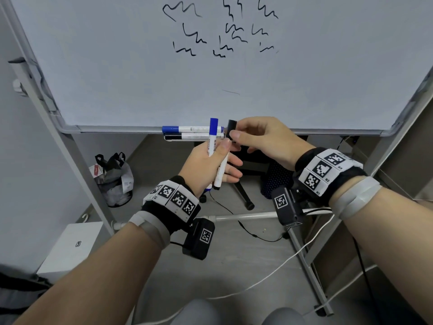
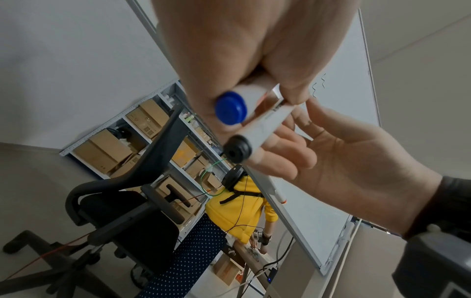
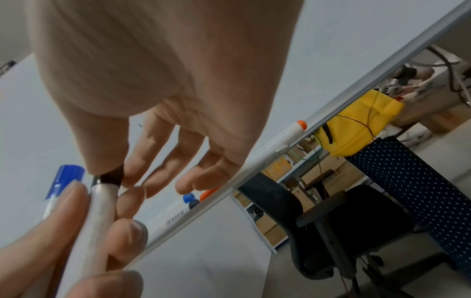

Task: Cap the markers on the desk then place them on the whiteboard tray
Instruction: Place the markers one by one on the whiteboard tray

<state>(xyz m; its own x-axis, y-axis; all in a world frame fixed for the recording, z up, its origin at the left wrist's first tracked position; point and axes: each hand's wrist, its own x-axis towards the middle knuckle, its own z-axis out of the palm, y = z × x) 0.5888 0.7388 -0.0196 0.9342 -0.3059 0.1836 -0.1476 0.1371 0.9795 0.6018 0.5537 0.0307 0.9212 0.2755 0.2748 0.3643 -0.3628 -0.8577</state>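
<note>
My left hand point(image 1: 210, 167) grips two white markers upright in front of the whiteboard tray point(image 1: 117, 129). One is a blue marker point(image 1: 213, 137) with its blue cap on. The other is a black marker point(image 1: 221, 170), with its black butt end point(image 2: 238, 149) showing in the left wrist view. My right hand point(image 1: 264, 139) pinches the black cap point(image 1: 232, 131) between thumb and forefinger at the top of the black marker. In the right wrist view the black cap point(image 3: 112, 175) sits on the barrel's tip. A capped blue marker point(image 1: 187, 129) and a capped black marker point(image 1: 187, 136) lie on the tray.
Scribbles cover the whiteboard point(image 1: 210, 78). Its stand's legs point(image 1: 304, 266) and cables point(image 1: 257, 277) cross the floor below. A bin with a bag point(image 1: 114, 181) and a white box point(image 1: 70, 245) stand at left. An office chair point(image 2: 127, 211) and a person in yellow point(image 2: 242, 207) are behind the board.
</note>
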